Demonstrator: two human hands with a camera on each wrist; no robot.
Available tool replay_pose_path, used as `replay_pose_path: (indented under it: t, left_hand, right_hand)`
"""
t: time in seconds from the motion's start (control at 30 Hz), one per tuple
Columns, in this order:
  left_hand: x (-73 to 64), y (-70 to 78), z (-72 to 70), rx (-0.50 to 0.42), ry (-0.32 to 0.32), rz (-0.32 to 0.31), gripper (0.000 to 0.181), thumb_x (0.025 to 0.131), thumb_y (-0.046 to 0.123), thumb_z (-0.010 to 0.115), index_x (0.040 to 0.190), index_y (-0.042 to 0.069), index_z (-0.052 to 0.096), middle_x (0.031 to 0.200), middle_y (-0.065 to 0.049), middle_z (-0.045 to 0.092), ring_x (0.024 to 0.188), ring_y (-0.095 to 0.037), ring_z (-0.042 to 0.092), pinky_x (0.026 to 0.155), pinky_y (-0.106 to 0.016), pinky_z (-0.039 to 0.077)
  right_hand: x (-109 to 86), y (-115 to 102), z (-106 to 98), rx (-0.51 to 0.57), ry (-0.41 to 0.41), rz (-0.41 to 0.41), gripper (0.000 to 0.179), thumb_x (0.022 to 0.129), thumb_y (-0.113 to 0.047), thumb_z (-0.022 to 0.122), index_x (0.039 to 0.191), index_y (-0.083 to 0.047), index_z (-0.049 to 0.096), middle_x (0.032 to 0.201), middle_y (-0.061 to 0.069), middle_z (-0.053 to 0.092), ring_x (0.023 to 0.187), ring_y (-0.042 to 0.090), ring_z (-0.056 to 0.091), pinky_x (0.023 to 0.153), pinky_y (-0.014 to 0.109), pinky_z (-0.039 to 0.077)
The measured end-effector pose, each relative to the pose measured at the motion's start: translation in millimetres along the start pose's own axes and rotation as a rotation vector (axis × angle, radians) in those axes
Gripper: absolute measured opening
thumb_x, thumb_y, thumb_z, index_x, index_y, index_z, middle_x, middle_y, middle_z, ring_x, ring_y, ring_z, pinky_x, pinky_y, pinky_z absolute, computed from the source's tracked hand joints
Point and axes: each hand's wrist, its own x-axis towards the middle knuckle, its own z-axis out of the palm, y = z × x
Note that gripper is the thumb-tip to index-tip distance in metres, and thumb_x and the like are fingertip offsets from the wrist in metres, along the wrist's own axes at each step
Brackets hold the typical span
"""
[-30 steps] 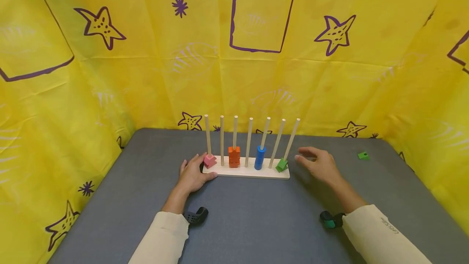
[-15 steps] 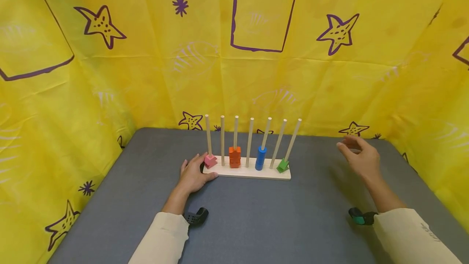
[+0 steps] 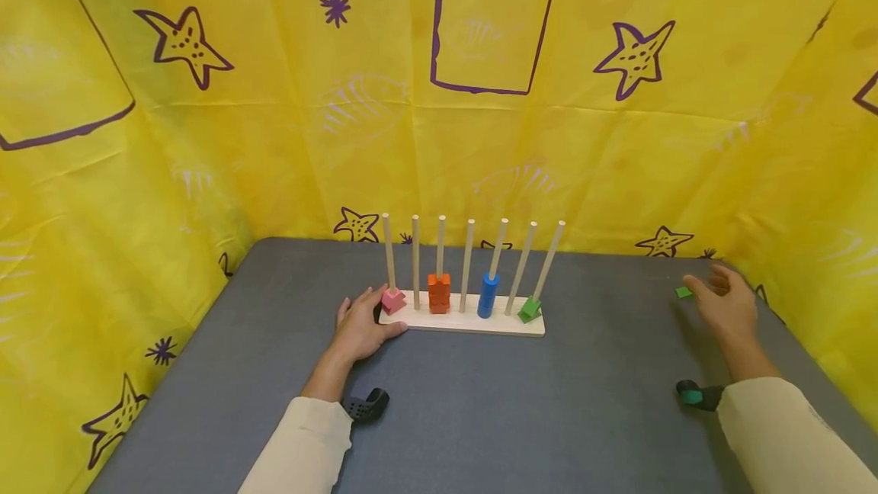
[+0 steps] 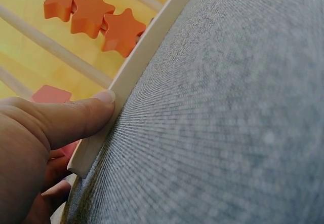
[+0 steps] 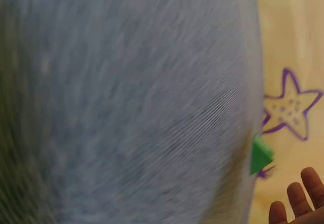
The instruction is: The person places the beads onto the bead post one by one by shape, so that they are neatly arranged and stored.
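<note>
My left hand grips the left end of a wooden peg stand, thumb along its front edge and fingers round the end. Seven-odd upright pegs aside, the stand bears a pink block on the leftmost peg, stacked orange star blocks, a blue stack and a green block at the right end. Far to the right, my right hand hovers with fingers spread, right beside a loose green block on the table. In the right wrist view its fingertips are apart from that block.
A dark grey table carries the stand. Yellow cloth printed with purple starfish hangs behind the table and along both sides. Each wrist wears a dark strap device, one of them beside the left sleeve.
My right hand has moved from beside the stand's right end to the far right, next to the loose green block, and its fingers have spread. My left hand stays on the stand.
</note>
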Motion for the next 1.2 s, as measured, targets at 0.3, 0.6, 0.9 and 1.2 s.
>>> replay_pose_path:
  t: [0.3,0.6,0.9,1.2]
  left_hand:
    - [1.0,0.1,-0.1,0.006,-0.001,-0.005,0.084,0.079,0.031,0.081,0.145,0.000,0.040,0.144,-0.025,0.041,0.140,-0.036,0.025,0.111,-0.053,-0.003]
    - [0.6,-1.1,-0.5,0.015,-0.003,-0.014,0.084,0.079,0.030,0.081,0.145,0.000,0.040,0.144,-0.025,0.041,0.140,-0.036,0.026,0.111,-0.053,-0.002]
    - [-0.9,0.9,-0.5,-0.012,-0.005,0.008,0.082,0.079,0.029,0.081,0.145,0.001,0.041,0.145,-0.022,0.042,0.140,-0.035,0.026,0.111,-0.052,-0.002]
    - [-0.6,0.4,-1.3,-0.006,0.002,0.011,0.082,0.079,0.028,0.081,0.145,0.000,0.041,0.144,-0.023,0.042,0.139,-0.036,0.027,0.111,-0.053,-0.002]
  right_hand:
    - [14.1,20,-2,-0.069,-0.128,0.075,0.095,0.093,-0.057,0.047,0.152,0.003,0.005,0.149,0.036,0.019,0.127,0.057,0.027,0.095,0.067,0.030]
    - [21.3,21,-2,-0.143,-0.252,0.083,0.097,0.094,-0.057,0.046,0.150,0.007,-0.001,0.145,0.042,0.015,0.126,0.061,0.023,0.095,0.068,0.031]
    - [29.4,29,-4,-0.365,-0.264,0.022,0.085,0.097,-0.054,0.040,0.148,0.008,0.013,0.137,0.049,0.015,0.121,0.070,0.011,0.094,0.072,0.019]
    - [32.7,35,-3,-0.438,-0.240,-0.163,0.063,0.099,-0.047,0.046,0.127,0.010,0.045,0.125,0.038,0.047,0.113,0.062,0.032,0.091,0.071,0.021]
